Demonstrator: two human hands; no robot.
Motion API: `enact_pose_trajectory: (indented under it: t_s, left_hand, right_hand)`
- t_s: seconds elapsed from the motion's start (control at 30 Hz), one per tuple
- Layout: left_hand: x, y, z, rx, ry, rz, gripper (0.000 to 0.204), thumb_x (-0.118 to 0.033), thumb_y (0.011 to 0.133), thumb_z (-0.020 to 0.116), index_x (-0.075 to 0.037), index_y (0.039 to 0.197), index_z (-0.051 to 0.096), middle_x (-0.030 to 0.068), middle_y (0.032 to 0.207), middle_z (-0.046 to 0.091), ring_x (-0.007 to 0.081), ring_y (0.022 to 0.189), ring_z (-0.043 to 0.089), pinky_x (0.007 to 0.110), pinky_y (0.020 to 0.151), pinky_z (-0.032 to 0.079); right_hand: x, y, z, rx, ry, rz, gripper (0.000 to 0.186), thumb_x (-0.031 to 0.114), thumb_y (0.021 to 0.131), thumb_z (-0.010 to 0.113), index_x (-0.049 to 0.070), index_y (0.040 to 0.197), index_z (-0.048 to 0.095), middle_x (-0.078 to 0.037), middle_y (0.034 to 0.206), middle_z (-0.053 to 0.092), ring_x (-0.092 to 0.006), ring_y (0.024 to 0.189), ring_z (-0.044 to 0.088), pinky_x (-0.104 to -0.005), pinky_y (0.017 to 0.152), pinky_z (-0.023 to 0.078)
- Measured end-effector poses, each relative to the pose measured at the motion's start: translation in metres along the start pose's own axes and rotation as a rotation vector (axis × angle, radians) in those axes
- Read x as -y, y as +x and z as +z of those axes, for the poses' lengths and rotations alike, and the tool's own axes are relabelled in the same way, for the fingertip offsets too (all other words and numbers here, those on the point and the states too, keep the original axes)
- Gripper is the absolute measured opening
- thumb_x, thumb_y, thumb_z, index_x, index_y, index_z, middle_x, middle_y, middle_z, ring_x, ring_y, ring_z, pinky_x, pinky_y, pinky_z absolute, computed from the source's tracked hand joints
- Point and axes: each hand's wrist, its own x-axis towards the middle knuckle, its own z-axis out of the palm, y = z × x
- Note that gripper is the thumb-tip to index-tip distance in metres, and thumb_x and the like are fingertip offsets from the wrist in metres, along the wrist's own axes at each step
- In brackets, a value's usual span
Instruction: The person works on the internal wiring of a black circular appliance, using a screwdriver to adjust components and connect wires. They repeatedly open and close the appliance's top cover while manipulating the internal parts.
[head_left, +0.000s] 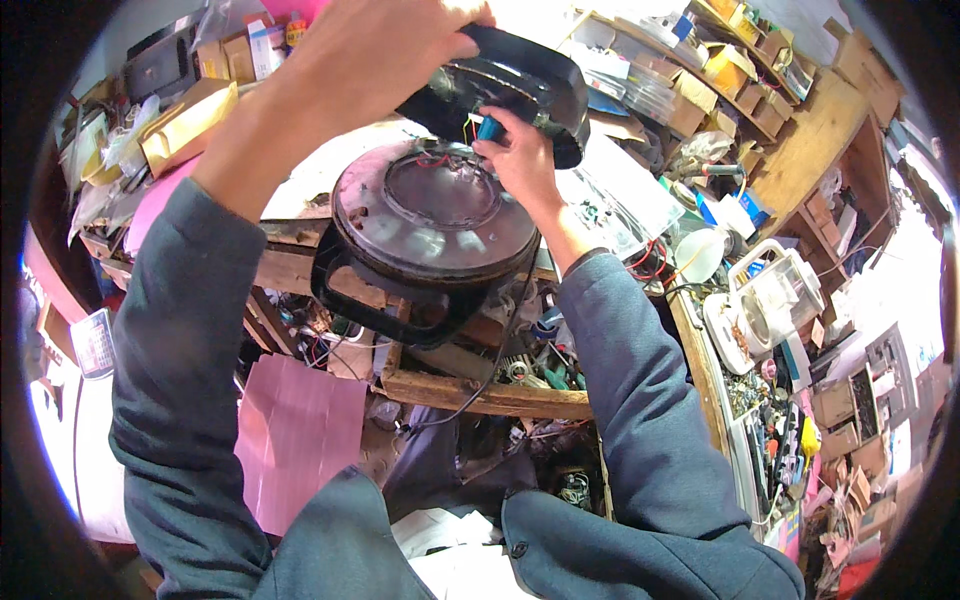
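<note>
My left hand (400, 40) reaches across the top and grips the rim of a black, bowl-shaped plastic cover (535, 85), which is tilted up on edge. Below it lies a round appliance (370, 215) with a dull metal underside and a dark ring in the middle; a black handle (340, 300) sticks out towards me. Between the cover and the appliance, my right hand (520, 160) pinches a small blue cylindrical part (489, 129). Thin yellow and red wires run beside that part. A dark cord (505, 335) hangs from the appliance's right side.
The appliance rests at the edge of a cluttered wooden bench (480, 393). An open drawer of tools and wires sits beneath. A pink sheet (300, 430) lies lower left. To the right are a clear blender jug (785, 290), a yellow-handled tool (810, 437) and shelves of small boxes.
</note>
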Motion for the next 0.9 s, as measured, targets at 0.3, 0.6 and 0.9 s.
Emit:
enact_pose_trajectory:
  t_s: [0.3, 0.6, 0.9]
  left_hand:
    - [-0.001, 0.001, 0.0, -0.025, -0.032, -0.014, 0.027, -0.02, 0.094, 0.068, 0.001, 0.11, 0.072, 0.0226, 0.089, 0.072, 0.0379, 0.081, 0.074, 0.047, 0.072, 0.059]
    - [-0.001, 0.002, 0.001, -0.014, -0.025, -0.021, 0.029, -0.021, 0.094, 0.068, 0.001, 0.112, 0.073, 0.0223, 0.091, 0.073, 0.0378, 0.083, 0.074, 0.046, 0.075, 0.06]
    - [0.001, 0.007, -0.001, 0.135, 0.141, -0.003, 0.028, -0.025, 0.097, 0.065, -0.001, 0.108, 0.074, 0.0199, 0.085, 0.073, 0.0359, 0.078, 0.075, 0.047, 0.072, 0.06]
  right_hand:
    - [0.004, 0.0, -0.006, -0.022, -0.098, -0.058, 0.046, 0.015, 0.082, 0.084, 0.011, 0.126, 0.07, -0.016, 0.093, 0.073, -0.0263, 0.082, 0.073, -0.0371, 0.076, 0.056]
    - [0.007, 0.0, -0.01, -0.07, -0.279, -0.077, 0.044, 0.018, 0.083, 0.083, 0.007, 0.123, 0.07, -0.013, 0.087, 0.074, -0.0219, 0.076, 0.073, -0.0349, 0.072, 0.055]
    - [0.003, 0.008, -0.016, 0.263, 0.06, 0.089, 0.055, 0.015, 0.086, 0.078, 0.021, 0.139, 0.063, -0.024, 0.114, 0.072, -0.0393, 0.106, 0.07, -0.0435, 0.093, 0.054]
